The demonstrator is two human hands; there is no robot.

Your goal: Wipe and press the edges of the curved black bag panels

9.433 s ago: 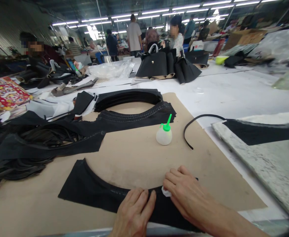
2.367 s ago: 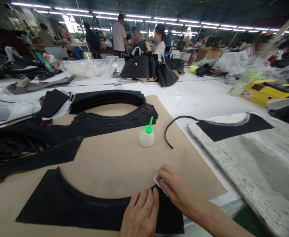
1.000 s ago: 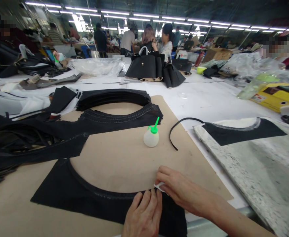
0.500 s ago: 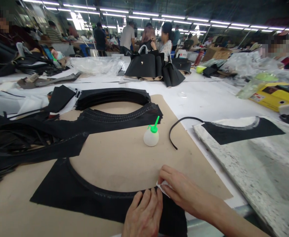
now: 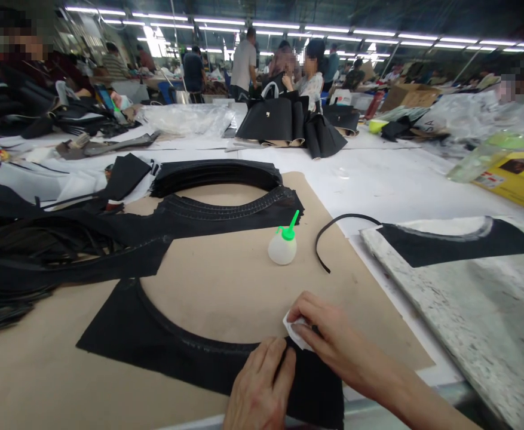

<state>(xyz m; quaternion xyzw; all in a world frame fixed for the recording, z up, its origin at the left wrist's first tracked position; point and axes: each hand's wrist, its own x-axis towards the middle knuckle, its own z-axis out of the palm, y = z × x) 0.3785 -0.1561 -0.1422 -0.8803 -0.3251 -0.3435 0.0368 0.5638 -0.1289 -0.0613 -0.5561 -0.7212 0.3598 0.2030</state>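
Observation:
A black panel (image 5: 190, 364) with a deep curved cut-out lies on brown board, a narrow raised strip following its curve. My left hand (image 5: 262, 382) rests on the panel's right part, fingers stretched out and pressing near the curved edge. In my right hand (image 5: 318, 325), a small white flat piece (image 5: 295, 328) is pinched between thumb and fingers, just at that edge. Whether it is stiff or cloth I cannot tell. Beyond the hands stands a round squeeze bottle (image 5: 282, 248) with a green spout. A loose black strip (image 5: 322, 239) curves to its right.
Stacked black curved pieces (image 5: 217, 173) lie behind the panel, with more black strips (image 5: 15, 239) at left. On the right, a pale slab (image 5: 450, 298) carries another black piece (image 5: 461, 242). Farther back are a black bag (image 5: 270, 119), a yellow box (image 5: 517, 179) and several people.
The view has swung left. My right hand has lifted a little off the curved edge, showing more of the white piece. My left fingers have spread slightly on the panel.

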